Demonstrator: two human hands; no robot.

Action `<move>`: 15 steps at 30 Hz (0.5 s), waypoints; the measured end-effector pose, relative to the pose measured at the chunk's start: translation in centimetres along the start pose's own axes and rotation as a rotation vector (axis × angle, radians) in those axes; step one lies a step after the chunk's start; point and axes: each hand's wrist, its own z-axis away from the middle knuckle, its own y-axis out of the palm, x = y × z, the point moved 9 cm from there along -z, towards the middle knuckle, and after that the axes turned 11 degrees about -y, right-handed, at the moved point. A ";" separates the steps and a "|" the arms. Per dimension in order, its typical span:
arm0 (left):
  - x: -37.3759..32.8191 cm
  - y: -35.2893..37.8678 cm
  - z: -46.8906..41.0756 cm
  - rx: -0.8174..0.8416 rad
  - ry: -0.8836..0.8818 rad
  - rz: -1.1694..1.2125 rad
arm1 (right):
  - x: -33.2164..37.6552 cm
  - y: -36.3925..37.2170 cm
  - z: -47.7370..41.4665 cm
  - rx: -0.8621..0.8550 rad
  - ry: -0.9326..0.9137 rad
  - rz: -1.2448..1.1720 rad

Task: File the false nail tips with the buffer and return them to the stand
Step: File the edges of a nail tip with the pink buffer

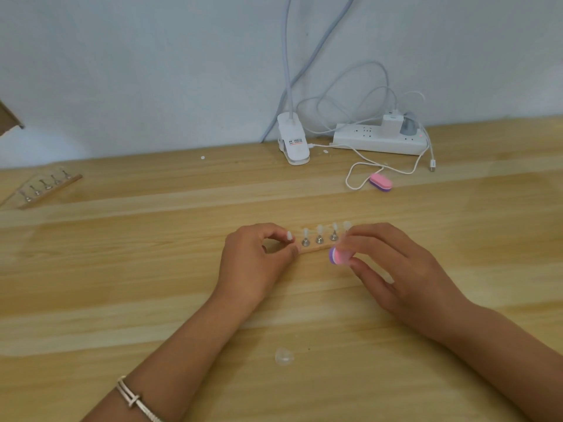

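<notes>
Pinching white nail tip [288, 236] at nine-o'clock end of stand [313, 247]: left hand [256, 263], grip narrow. Right hand [396, 269] grip curled round pink-purple buffer [336, 256].

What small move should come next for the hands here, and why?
Probably the left hand should lift its pinched nail tip off the left end of the stand, toward the buffer that the right hand grips nearby. Four other tips stand on their holders. Whether this one is already filed cannot be told.
</notes>
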 end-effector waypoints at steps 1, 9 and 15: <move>-0.1 0.0 0.1 0.007 0.009 -0.006 | 0.0 0.0 0.0 -0.002 0.000 0.000; 0.6 -1.5 0.0 0.118 -0.019 -0.022 | -0.7 -0.5 0.3 -0.003 0.044 -0.005; 0.8 -2.1 0.4 0.234 -0.038 -0.028 | -0.9 0.1 0.3 0.043 0.077 0.004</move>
